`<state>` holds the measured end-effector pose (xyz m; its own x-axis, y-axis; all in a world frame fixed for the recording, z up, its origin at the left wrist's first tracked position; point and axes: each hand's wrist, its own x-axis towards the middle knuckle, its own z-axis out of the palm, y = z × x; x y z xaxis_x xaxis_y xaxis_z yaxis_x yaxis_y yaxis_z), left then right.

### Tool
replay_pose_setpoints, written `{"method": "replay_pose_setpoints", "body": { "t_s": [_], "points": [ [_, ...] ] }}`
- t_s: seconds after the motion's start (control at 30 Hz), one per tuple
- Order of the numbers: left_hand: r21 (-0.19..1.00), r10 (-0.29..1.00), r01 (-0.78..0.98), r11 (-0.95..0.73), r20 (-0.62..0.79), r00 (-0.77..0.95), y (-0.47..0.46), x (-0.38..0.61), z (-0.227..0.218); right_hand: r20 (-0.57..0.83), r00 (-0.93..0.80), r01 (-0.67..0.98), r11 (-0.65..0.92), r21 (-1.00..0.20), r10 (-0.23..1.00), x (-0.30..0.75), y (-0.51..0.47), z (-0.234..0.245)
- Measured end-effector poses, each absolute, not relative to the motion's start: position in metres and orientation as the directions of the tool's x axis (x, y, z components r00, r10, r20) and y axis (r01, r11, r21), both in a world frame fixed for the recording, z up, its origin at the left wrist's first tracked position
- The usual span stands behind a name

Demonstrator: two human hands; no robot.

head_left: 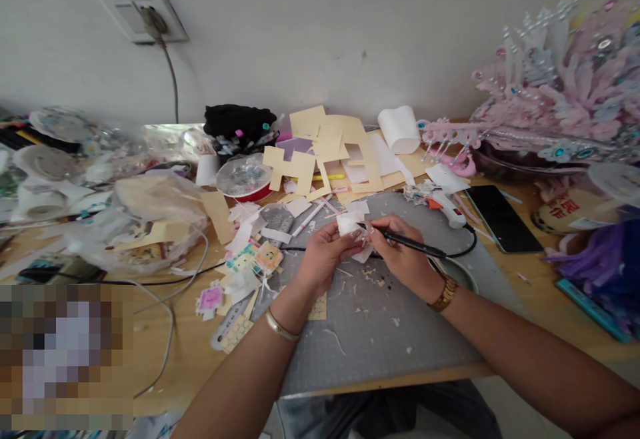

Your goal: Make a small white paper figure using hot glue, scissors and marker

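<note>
Over the grey cutting mat (pixel 360 352), my left hand (pixel 323 252) pinches a small white piece (pixel 349 224) that looks like paper. My right hand (pixel 405 265) is closed around a slim black pen-shaped tool (pixel 415 244). Its tip meets the white piece near the fingers; whether it is a pen or a knife cannot be told. Under and around both hands lie small scraps (pixel 370 275). Left of my left hand are small coloured cards, one with an orange drawing (pixel 269 257) and one pink (pixel 210 299).
A white glue gun (pixel 447 209) and a phone (pixel 503 219) lie to the right. Cream card cutouts (pixel 290 169) pile up behind the hands. Pink beaded crowns (pixel 575 85) fill the back right. Plastic bags (pixel 155 212) and a loose cable (pixel 173 319) are on the left.
</note>
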<state>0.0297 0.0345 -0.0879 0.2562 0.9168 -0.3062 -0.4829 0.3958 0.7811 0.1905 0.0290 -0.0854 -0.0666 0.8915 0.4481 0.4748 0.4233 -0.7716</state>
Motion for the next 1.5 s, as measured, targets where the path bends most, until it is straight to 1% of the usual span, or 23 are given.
{"method": "replay_pose_setpoints", "body": {
  "t_s": [0.27, 0.7, 1.5],
  "points": [
    [0.778, 0.918, -0.490, 0.394, -0.305, 0.255, 0.0343, 0.0301, -0.0878, 0.434, -0.077, 0.468, 0.417, -0.779, 0.898, 0.1909, 0.0284, -0.0845],
    [0.789, 0.920, -0.476, 0.388, -0.302, 0.250, 0.0339, 0.0302, -0.0867, 0.460, -0.076, 0.487, 0.436, -0.757, 0.885, 0.1902, 0.0281, -0.0823],
    [0.786, 0.921, -0.482, 0.386, -0.299, 0.249, 0.0335, 0.0302, -0.0865, 0.467, -0.091, 0.498, 0.446, -0.744, 0.880, 0.1908, 0.0287, -0.0839]
  ]
}}
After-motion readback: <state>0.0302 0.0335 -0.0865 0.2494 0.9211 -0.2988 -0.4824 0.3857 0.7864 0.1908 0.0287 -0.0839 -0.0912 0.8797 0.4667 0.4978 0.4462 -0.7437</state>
